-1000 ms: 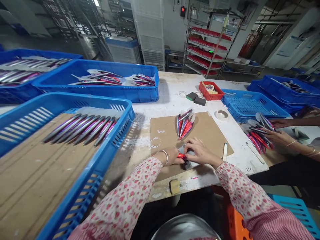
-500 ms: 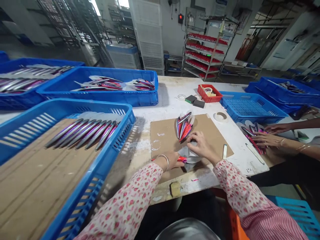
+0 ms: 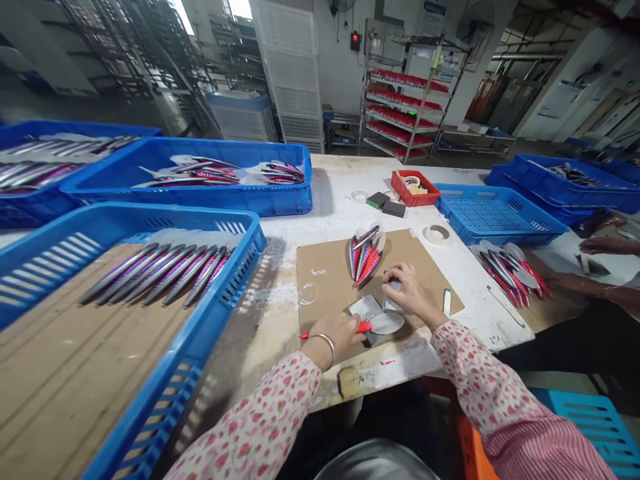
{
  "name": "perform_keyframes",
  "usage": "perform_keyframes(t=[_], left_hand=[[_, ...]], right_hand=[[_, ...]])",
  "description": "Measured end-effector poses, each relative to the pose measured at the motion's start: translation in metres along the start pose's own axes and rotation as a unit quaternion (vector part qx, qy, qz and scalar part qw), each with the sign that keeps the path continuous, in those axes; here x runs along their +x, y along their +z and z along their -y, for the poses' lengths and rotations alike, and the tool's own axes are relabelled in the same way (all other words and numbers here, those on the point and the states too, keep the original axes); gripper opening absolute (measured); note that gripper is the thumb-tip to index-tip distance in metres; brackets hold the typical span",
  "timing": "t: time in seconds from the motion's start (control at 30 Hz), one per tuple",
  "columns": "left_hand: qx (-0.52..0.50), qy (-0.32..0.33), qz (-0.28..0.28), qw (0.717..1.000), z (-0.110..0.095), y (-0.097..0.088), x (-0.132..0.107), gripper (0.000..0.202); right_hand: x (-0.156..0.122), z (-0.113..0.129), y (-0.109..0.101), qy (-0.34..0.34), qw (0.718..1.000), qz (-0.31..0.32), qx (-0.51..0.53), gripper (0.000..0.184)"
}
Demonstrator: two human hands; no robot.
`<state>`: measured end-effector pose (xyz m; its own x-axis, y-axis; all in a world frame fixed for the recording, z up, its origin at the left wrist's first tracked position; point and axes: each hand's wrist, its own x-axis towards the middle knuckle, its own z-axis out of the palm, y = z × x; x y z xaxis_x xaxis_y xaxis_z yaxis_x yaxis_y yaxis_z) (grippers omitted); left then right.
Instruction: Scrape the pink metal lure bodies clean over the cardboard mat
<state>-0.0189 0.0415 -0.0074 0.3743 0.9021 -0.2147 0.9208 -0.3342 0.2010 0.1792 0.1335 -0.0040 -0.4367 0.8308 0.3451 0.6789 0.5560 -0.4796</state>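
On the brown cardboard sheet (image 3: 320, 267), my left hand (image 3: 336, 337) is closed around a red fishing lure (image 3: 365, 327), whose pointed tail sticks out to the left. The lure's clear oval lip (image 3: 389, 323) points right, towards my other hand. Beneath the lure lies a flat grey piece (image 3: 365, 308), partly covered. My right hand (image 3: 407, 290) has its fingers curled round a small greyish block (image 3: 394, 301), just above the lip; the fingers hide much of it. Several finished-looking lures (image 3: 365, 257) lie in a bunch beyond my hands.
At left, a blue crate (image 3: 260, 233) holds a row of lures; more blue crates (image 3: 300, 200) stand behind. A tape roll (image 3: 437, 234), dark blocks (image 3: 394, 209) and a red tray (image 3: 417, 199) lie farther back. A co-worker's hands (image 3: 580, 283) are at right, near lures (image 3: 510, 273).
My right hand has lifted slightly up and away from the lure's lip, which now shows more fully. The co-worker's hands have drawn back right from their lures.
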Motion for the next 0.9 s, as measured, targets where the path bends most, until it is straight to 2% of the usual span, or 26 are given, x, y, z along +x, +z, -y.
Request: perform_keyframes(t=[0.13, 0.23, 0.37, 0.47, 0.67, 0.8, 0.9], left_hand=[[0.061, -0.018, 0.001, 0.998, -0.012, 0.004, -0.014, 0.031], [0.085, -0.012, 0.009, 0.996, -0.016, 0.005, -0.018, 0.025], [0.102, 0.003, 0.025, 0.994, -0.015, 0.004, -0.018, 0.026], [0.106, -0.006, 0.037, 0.994, -0.014, 0.001, -0.018, 0.026], [0.091, -0.019, 0.044, 0.995, -0.018, -0.001, -0.018, 0.032], [0.084, -0.025, 0.047, 0.995, -0.018, -0.003, -0.019, 0.03], [0.084, -0.03, 0.056, 0.994, -0.019, -0.004, -0.021, 0.028]], right_hand=[[-0.015, -0.001, -0.017, -0.039, 0.997, 0.069, -0.003, 0.008], [-0.024, 0.008, -0.02, -0.022, 0.992, 0.11, -0.053, 0.008], [-0.019, 0.034, 0.006, 0.012, 0.992, 0.076, -0.105, 0.007], [-0.012, 0.047, 0.022, 0.006, 0.992, 0.056, -0.112, 0.009], [-0.024, 0.031, 0.003, 0.011, 0.99, 0.082, -0.118, 0.007], [-0.017, 0.046, 0.018, 0.009, 0.992, 0.044, -0.12, 0.008], [-0.013, 0.052, 0.023, -0.011, 0.993, 0.054, -0.107, 0.008]])
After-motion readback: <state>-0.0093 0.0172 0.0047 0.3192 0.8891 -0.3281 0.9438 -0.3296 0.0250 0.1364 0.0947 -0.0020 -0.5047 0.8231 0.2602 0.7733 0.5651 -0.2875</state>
